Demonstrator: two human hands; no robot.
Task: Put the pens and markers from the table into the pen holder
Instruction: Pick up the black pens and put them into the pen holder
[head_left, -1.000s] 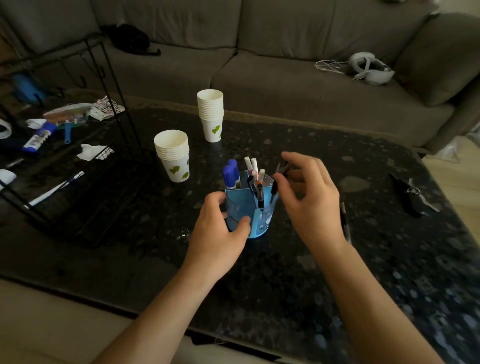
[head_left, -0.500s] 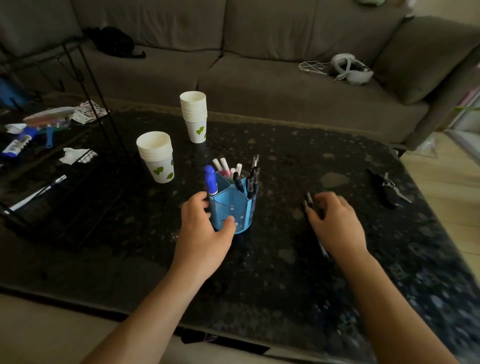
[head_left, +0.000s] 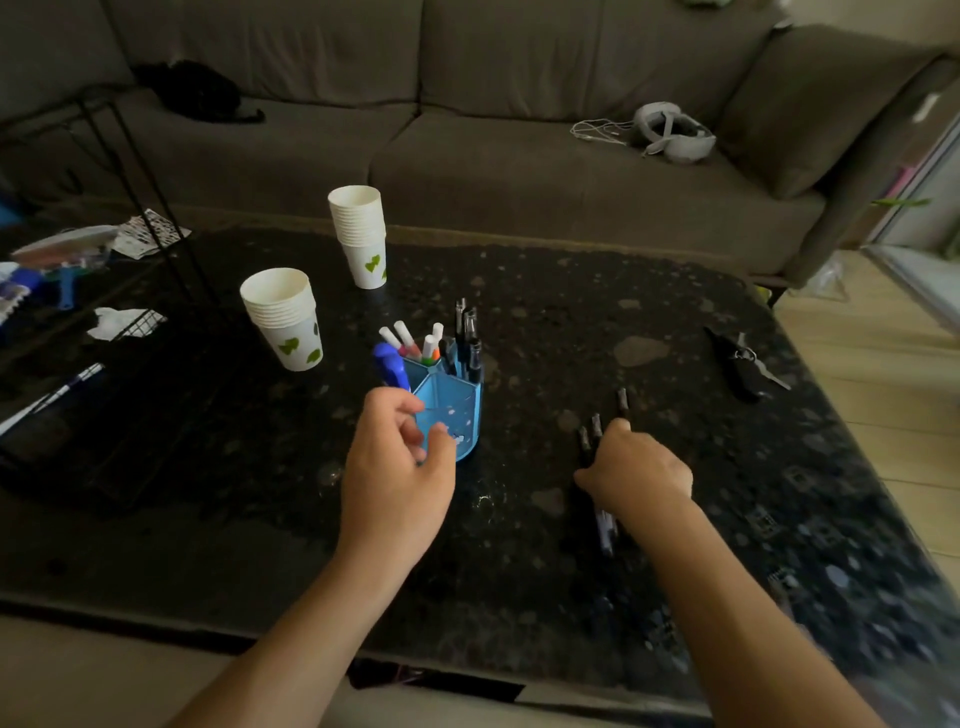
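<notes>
A: Since the left hand (head_left: 395, 467) let go, is the pen holder (head_left: 447, 410) alone?
B: Yes, mid-frame on the tabletop (head_left: 545, 322), full of markers (head_left: 415, 343). The right hand (head_left: 636, 465) now covers dark pens (head_left: 597, 441); its grip, I can't tell.

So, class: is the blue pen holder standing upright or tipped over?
Upright. The pen holder stands on its base on the table, open top upward, with markers and pens sticking up out of it.

Right hand (head_left: 636, 467) covers dark pens (head_left: 596, 434) beside blue holder (head_left: 449, 402).
</notes>
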